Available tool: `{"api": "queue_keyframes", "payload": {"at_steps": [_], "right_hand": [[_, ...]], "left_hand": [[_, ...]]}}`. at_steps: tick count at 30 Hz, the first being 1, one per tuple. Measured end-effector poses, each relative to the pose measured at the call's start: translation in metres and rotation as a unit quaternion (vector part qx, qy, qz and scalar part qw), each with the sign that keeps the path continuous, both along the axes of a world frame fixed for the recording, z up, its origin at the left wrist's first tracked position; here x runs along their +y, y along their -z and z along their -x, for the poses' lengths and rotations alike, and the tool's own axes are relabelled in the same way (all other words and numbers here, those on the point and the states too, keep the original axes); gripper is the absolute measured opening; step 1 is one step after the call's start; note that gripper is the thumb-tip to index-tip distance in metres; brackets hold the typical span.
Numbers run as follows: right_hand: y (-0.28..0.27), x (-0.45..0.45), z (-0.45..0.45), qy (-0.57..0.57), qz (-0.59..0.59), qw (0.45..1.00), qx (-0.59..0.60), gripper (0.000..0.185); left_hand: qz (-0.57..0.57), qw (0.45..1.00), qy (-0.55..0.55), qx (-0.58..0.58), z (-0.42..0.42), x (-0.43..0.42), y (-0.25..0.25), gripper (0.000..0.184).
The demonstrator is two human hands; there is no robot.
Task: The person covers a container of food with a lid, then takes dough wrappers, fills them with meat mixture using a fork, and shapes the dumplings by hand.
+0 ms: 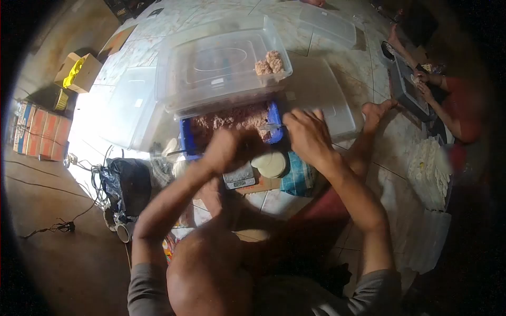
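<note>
A blue tray (274, 122) holds pinkish minced meat (226, 119). My left hand (231, 149) is over its front edge; its fingers are dark and blurred, so what they hold is unclear. At the tray's right end, my right hand (307, 131) is curled round the end of a metal utensil, apparently a fork (270, 126), that reaches over the meat. Below the tray lie a small scale (240, 177), a pale round stack (272, 164) and a blue checked cloth (297, 175).
Behind the tray stands a large clear container (211, 79) with meat lumps (270, 63) in its corner. A black bag (125, 181) is at left. At right, another person (458, 105) works over a grey tray (408, 89), near a box of pale pieces (429, 174).
</note>
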State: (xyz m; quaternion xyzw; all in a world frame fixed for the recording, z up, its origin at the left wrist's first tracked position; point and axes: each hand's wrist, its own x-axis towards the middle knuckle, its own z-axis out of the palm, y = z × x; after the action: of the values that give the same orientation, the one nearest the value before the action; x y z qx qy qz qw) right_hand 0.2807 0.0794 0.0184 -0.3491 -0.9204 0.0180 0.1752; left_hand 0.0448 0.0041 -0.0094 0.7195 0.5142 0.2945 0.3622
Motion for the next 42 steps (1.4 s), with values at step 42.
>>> {"api": "queue_keyframes", "payload": {"at_steps": [42], "right_hand": [[0.084,-0.07,0.041,0.069,0.29,0.868,0.398,0.011]], "left_hand": [[0.199,0.574,-0.091,-0.789,-0.007,-0.026,0.013,0.075]]}}
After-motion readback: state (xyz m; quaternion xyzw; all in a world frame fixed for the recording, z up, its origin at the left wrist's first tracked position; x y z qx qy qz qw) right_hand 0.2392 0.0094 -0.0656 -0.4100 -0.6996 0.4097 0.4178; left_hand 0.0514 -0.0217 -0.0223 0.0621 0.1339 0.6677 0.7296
